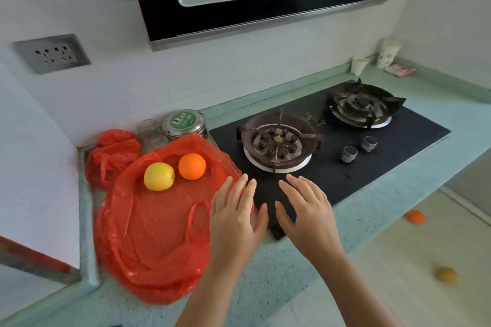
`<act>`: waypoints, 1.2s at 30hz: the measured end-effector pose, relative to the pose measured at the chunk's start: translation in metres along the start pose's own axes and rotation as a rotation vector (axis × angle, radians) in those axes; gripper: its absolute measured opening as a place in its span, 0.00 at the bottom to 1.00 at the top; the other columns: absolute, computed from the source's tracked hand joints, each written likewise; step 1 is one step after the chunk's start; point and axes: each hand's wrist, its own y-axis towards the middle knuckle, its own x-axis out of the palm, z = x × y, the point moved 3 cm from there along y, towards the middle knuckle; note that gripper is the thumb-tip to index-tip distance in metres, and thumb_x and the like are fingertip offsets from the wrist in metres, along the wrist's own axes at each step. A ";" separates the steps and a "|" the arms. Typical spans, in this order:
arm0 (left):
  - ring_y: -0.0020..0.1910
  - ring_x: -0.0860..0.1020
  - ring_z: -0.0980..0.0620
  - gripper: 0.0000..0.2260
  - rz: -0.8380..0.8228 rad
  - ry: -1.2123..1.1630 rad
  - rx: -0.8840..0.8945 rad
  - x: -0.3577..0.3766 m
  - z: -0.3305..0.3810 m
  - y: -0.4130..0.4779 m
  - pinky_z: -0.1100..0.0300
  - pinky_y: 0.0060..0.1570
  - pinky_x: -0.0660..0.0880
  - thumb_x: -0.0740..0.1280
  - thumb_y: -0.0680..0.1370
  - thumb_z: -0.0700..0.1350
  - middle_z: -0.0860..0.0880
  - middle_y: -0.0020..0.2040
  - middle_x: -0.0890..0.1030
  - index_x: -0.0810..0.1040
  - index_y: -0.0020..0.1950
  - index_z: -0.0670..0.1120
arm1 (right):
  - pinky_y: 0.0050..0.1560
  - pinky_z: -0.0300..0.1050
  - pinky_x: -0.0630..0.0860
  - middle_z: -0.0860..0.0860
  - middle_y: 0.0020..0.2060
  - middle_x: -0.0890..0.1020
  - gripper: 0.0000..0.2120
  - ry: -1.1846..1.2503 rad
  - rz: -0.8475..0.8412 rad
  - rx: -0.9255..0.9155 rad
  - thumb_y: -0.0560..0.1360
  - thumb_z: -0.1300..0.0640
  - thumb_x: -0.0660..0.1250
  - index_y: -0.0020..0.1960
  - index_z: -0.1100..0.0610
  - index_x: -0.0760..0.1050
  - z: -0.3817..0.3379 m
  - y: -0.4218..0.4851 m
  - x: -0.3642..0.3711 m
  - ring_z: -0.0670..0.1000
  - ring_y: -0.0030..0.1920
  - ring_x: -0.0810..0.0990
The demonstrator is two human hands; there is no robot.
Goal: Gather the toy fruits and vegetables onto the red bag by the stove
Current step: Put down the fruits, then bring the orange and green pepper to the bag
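Head view looks down on a green tabletop [265, 268] with a black gas stove [329, 146] set into it. Left of the stove lies a flattened red bag [148, 233], and on its far part rest a yellow toy fruit [159, 176] and an orange toy fruit [192, 166], just beside each other. The left hand [235, 216] hovers palm down over the bag's right edge, fingers [239, 188] spread and released, holding nothing. The right hand [308, 215] is likewise open and empty above the stove's near edge. On the floor [398, 260] to the right lie two more round fruits, one orange [415, 216], one perhaps yellowish-orange [447, 275], both blurred.
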 end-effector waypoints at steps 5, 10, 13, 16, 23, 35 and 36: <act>0.65 0.70 0.44 0.20 -0.053 -0.074 0.091 0.001 0.069 -0.019 0.45 0.58 0.72 0.57 0.78 0.53 0.46 0.62 0.77 0.76 0.62 0.42 | 0.57 0.55 0.72 0.55 0.56 0.80 0.17 -0.067 0.115 0.078 0.70 0.53 0.66 0.57 0.58 0.77 0.029 -0.048 -0.059 0.58 0.59 0.76; 0.63 0.71 0.42 0.19 -0.096 -0.143 0.202 0.004 0.141 -0.045 0.43 0.56 0.73 0.58 0.77 0.52 0.45 0.62 0.77 0.76 0.61 0.42 | 0.55 0.51 0.73 0.54 0.55 0.80 0.17 -0.145 0.245 0.150 0.72 0.51 0.60 0.55 0.57 0.78 0.056 -0.104 -0.121 0.56 0.57 0.76; 0.62 0.72 0.42 0.19 -0.106 -0.184 0.283 0.005 0.183 -0.059 0.44 0.56 0.73 0.56 0.78 0.53 0.45 0.61 0.78 0.76 0.60 0.43 | 0.55 0.52 0.73 0.54 0.54 0.80 0.17 -0.172 0.320 0.197 0.72 0.51 0.59 0.55 0.58 0.78 0.073 -0.138 -0.154 0.57 0.56 0.76; 0.61 0.73 0.42 0.18 -0.127 -0.222 0.371 0.010 0.224 -0.075 0.46 0.57 0.72 0.58 0.76 0.51 0.44 0.60 0.78 0.77 0.59 0.43 | 0.56 0.53 0.72 0.54 0.54 0.81 0.17 -0.227 0.369 0.260 0.72 0.52 0.60 0.55 0.58 0.78 0.091 -0.172 -0.187 0.57 0.57 0.76; 0.63 0.70 0.45 0.19 -0.208 -0.367 0.526 0.024 0.320 -0.108 0.47 0.58 0.71 0.58 0.76 0.52 0.45 0.61 0.78 0.77 0.61 0.44 | 0.56 0.57 0.74 0.55 0.54 0.81 0.18 -0.371 0.489 0.442 0.72 0.51 0.60 0.55 0.58 0.79 0.127 -0.250 -0.257 0.59 0.56 0.77; 0.61 0.72 0.45 0.18 -0.290 -0.650 0.704 0.041 0.461 -0.154 0.51 0.58 0.69 0.59 0.74 0.51 0.47 0.59 0.79 0.78 0.59 0.44 | 0.56 0.60 0.73 0.55 0.54 0.81 0.18 -0.573 0.643 0.719 0.72 0.51 0.59 0.55 0.58 0.78 0.174 -0.363 -0.348 0.59 0.57 0.77; 0.61 0.73 0.45 0.18 -0.299 -0.672 0.715 0.044 0.471 -0.157 0.51 0.58 0.69 0.59 0.74 0.50 0.47 0.59 0.79 0.78 0.59 0.44 | 0.56 0.60 0.73 0.55 0.54 0.81 0.18 -0.591 0.653 0.740 0.72 0.51 0.59 0.55 0.58 0.78 0.179 -0.371 -0.354 0.59 0.57 0.77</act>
